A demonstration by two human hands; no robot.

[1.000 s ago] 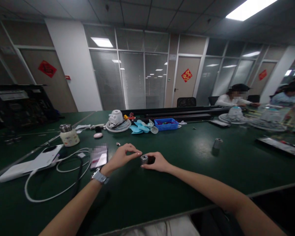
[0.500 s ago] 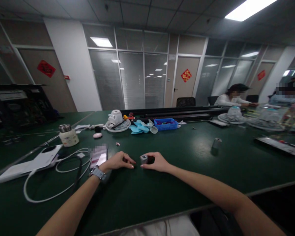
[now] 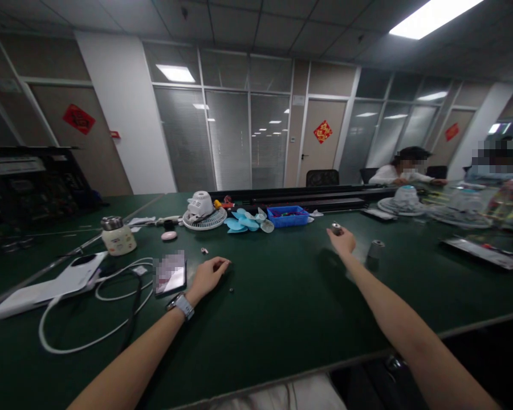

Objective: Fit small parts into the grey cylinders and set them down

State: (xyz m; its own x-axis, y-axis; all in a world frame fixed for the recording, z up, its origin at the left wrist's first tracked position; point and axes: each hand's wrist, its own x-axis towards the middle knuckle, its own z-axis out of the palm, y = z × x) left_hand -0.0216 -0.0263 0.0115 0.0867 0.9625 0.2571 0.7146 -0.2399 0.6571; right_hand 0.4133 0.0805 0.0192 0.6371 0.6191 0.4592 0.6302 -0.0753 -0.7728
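Observation:
My right hand (image 3: 343, 240) is closed round a small grey metal cylinder (image 3: 336, 228), held above the right part of the green table with its top end showing. A similar metal cylinder (image 3: 377, 249) stands on the table just right of that wrist. My left hand (image 3: 208, 277), with a watch on its wrist, hovers near the phone (image 3: 171, 273). Its fingers are curled in towards the thumb, and no object shows between them. Below and right of its fingertips, a tiny dark part (image 3: 231, 290) lies on the table.
Towards the back are a white fan housing (image 3: 200, 205), blue fan blades (image 3: 244, 220) and a blue tray (image 3: 288, 216) with small parts. A bottle (image 3: 118, 236), a power bank (image 3: 53, 283) and looped white cable (image 3: 47, 341) occupy the left. Two people sit at the far right.
My right hand has carried the metal cylinder away to the right and back. My left hand first dropped towards the table, then drew back, and the tiny dark part now shows there.

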